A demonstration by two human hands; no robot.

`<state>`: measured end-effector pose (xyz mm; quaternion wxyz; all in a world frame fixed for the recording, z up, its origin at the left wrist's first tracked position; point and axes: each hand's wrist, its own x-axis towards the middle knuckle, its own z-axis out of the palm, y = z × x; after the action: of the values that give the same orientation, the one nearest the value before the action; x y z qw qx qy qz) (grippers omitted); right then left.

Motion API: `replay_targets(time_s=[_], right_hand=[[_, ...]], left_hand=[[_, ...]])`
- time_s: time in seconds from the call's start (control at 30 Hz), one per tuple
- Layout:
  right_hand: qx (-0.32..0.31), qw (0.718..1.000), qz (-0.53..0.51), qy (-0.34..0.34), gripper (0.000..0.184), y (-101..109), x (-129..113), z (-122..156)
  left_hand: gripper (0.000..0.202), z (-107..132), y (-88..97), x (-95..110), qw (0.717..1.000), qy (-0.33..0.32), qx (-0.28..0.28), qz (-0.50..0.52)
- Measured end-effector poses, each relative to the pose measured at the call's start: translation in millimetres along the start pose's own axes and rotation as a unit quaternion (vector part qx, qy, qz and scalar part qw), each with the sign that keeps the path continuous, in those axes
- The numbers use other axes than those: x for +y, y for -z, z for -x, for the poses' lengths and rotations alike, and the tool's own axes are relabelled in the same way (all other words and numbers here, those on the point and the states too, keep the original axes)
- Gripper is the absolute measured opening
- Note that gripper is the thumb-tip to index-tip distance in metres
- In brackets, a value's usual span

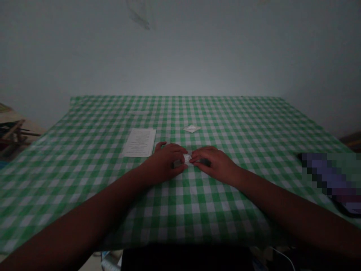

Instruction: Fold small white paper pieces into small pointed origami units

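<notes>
A small piece of printed white paper [187,158] lies at the middle of the table, mostly covered by my fingers. My left hand [167,160] grips its left side, thumb nearer me and fingers beyond. From the other side, my right hand [213,162] has its fingertips closed on the paper's right edge. The paper looks folded, though the fingers hide its full shape. Beyond the hands sits a folded white paper diamond [192,128]. Several printed sheets [139,143] are stacked just left of my left hand.
A green and white checked cloth [180,210] covers the table. Toward the right edge lies a dark phone-like device [329,177], blurred by pixels. A pale wall [180,49] rises behind the table. Wooden furniture [18,135] shows at the far left, and a white cable [283,256] hangs below the front edge.
</notes>
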<state>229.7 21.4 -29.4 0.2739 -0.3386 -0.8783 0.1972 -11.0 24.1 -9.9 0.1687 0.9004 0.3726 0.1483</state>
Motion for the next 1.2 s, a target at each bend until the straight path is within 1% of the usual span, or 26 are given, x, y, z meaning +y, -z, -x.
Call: replay_targets(time_s=[0.17,0.37,0.5,0.57,0.73,0.83,0.9,1.0,1.1,1.2], right_hand=[[0.019,1.000,-0.004,-0.016,0.010,1.1,-1.6,-2.4],[0.035,0.999,0.007,-0.016,0.008,2.0,-4.4,-2.1],[0.032,0.999,0.026,-0.004,0.010,0.1,-3.5,-1.6],[0.031,0.999,0.022,0.006,0.011,-0.3,-2.7,-1.5],[0.004,0.999,0.020,0.026,0.013,2.5,-2.8,-1.1],[-0.014,0.999,0.028,0.023,0.012,3.6,-2.8,-1.6],[-0.023,0.999,0.035,0.017,0.013,3.4,-2.1,-2.2],[-0.033,0.998,0.049,0.002,0.015,2.4,-0.7,-2.7],[-0.029,0.998,0.060,-0.019,0.018,0.6,-0.2,-2.7],[-0.007,0.997,0.073,-0.038,0.018,-2.3,-0.3,-3.2]], left_hand=[[0.016,-0.5,1.9,-2.1,1.000,-0.004,-0.013,-0.001],[0.013,-1.8,-1.1,-3.0,1.000,-0.014,0.002,0.005],[0.011,-1.4,-2.4,-3.6,1.000,-0.018,0.013,0.015],[0.010,-0.3,-0.5,-4.0,0.999,-0.021,0.007,0.024],[0.013,1.9,9.2,-3.7,0.998,-0.030,-0.040,0.042],[0.010,2.2,13.3,-4.2,0.997,-0.019,-0.056,0.059],[0.007,2.4,14.4,-5.7,0.996,-0.013,-0.062,0.069],[0.010,2.3,14.0,-9.4,0.995,-0.023,-0.069,0.073],[0.009,1.7,11.0,-12.5,0.996,-0.034,-0.049,0.070],[0.028,0.4,7.0,-12.9,0.998,-0.036,-0.027,0.054]])
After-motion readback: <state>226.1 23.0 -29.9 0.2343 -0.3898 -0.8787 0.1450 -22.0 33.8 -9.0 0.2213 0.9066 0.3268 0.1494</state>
